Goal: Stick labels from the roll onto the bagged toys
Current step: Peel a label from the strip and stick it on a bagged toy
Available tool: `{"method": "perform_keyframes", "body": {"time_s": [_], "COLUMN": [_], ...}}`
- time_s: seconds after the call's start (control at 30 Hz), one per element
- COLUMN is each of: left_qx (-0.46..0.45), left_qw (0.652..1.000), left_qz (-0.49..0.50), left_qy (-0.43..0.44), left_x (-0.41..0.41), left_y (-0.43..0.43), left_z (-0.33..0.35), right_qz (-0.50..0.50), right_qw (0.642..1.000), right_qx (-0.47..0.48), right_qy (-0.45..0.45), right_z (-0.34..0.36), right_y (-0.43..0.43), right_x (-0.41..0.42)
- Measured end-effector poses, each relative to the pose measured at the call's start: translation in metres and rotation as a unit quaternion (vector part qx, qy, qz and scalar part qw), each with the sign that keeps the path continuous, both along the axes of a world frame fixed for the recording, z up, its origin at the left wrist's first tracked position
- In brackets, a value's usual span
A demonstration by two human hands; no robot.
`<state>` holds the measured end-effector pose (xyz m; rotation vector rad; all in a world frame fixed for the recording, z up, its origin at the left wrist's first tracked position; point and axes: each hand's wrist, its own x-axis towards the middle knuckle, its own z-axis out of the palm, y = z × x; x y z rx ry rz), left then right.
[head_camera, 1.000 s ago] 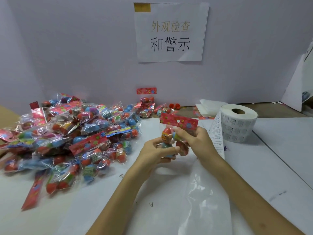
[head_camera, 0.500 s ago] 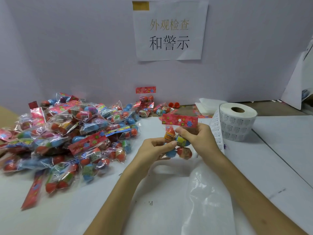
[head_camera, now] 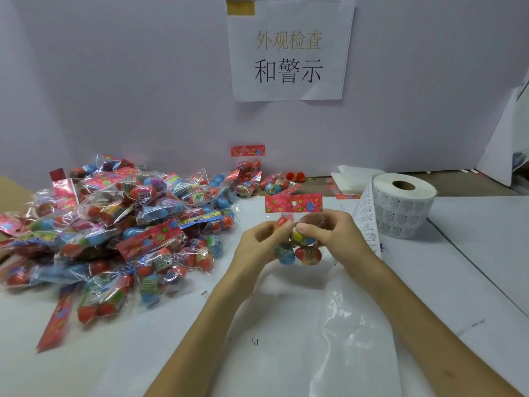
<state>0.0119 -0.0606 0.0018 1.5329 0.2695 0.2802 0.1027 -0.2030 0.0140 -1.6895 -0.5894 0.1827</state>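
Both hands hold one bagged toy (head_camera: 297, 247) upright above the middle of the table; its red flowered header card (head_camera: 293, 203) points up. My left hand (head_camera: 257, 245) pinches the bag's left side, and my right hand (head_camera: 335, 236) pinches its front with thumb and fingertips over the coloured eggs inside. The label roll (head_camera: 402, 206) stands to the right, its strip of labels (head_camera: 367, 222) hanging down behind my right wrist. I cannot tell whether a label is on the bag.
A big heap of bagged toys (head_camera: 114, 230) fills the left of the table. A few more bags (head_camera: 249, 179) lie by the back wall. A clear plastic sheet (head_camera: 352, 325) lies under my right forearm. A paper sign (head_camera: 289, 50) hangs on the wall.
The held bag has straightened so its header card sits level, and it dropped slightly. Both hands shifted their fingers on the bag's front.
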Motion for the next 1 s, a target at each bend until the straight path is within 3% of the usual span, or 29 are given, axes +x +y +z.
{"method": "perform_keyframes", "body": {"time_s": [0.3,0.6,1.0], "left_qx": [-0.041,-0.021,-0.006], "left_qw": [0.995,0.991,0.998], "left_qz": [0.093,0.13,0.067], "left_qy": [-0.004,-0.021,0.0], "left_x": [0.0012,0.0021,0.0007], "left_y": [0.0086,0.0095,0.0071], "left_z": [0.0018,0.0014,-0.0006], "right_qz": [0.039,0.043,0.025], "right_qw": [0.999,0.998,0.998], "right_qx": [-0.013,-0.045,-0.055], "right_qy": [0.002,-0.015,-0.008], "right_z": [-0.0009,-0.0036,-0.0012], "right_y": [0.0025,0.0051,0.0017], "right_x": [-0.0017,-0.0019,-0.001]}}
